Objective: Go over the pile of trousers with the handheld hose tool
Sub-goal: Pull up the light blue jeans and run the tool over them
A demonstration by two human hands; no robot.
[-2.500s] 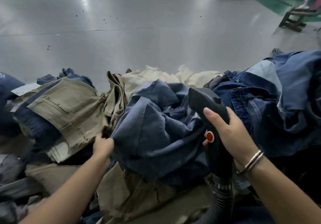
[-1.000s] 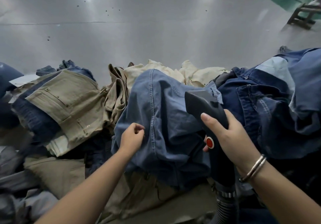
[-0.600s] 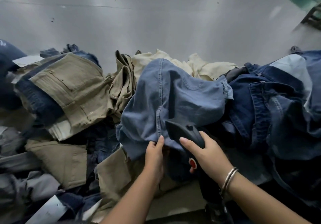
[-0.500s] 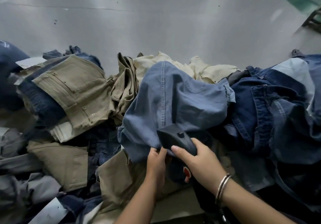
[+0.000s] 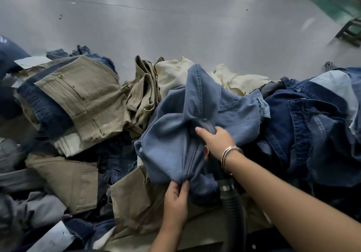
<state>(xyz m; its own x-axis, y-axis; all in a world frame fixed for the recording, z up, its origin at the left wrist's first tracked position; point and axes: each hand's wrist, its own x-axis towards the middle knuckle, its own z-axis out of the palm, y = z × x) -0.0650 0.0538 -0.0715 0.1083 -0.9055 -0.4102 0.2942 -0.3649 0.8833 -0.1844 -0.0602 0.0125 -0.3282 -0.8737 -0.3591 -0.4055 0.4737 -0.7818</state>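
I take the mid-blue denim trousers at the middle of the heap as my landmark. What has just changed: the black handheld hose tool has gone in under their cloth. Half a second ago its dark head lay bare on top of the blue fabric; now I see only a sliver of it beside the right hand's fingers, a red button at the seam, and the ribbed black hose running out below the trousers toward me. I judge this to mean the nozzle is working inside a leg or fold, so this garment is being treated, while the rest of the pile looks untouched.

My right hand, with silver bangles on its wrist, is curled round the tool's handle, forefinger stretched along the top. My left hand has moved down from beside the tool to the trousers' near hem, where it pinches the seam edge and pulls it taut.

Left of the landmark lie the folded khaki twill trousers; right of it the dark indigo jeans; behind it cream garments and the grey table surface. Compared with 2.5 seconds ago, the tool stood upright and clear then.
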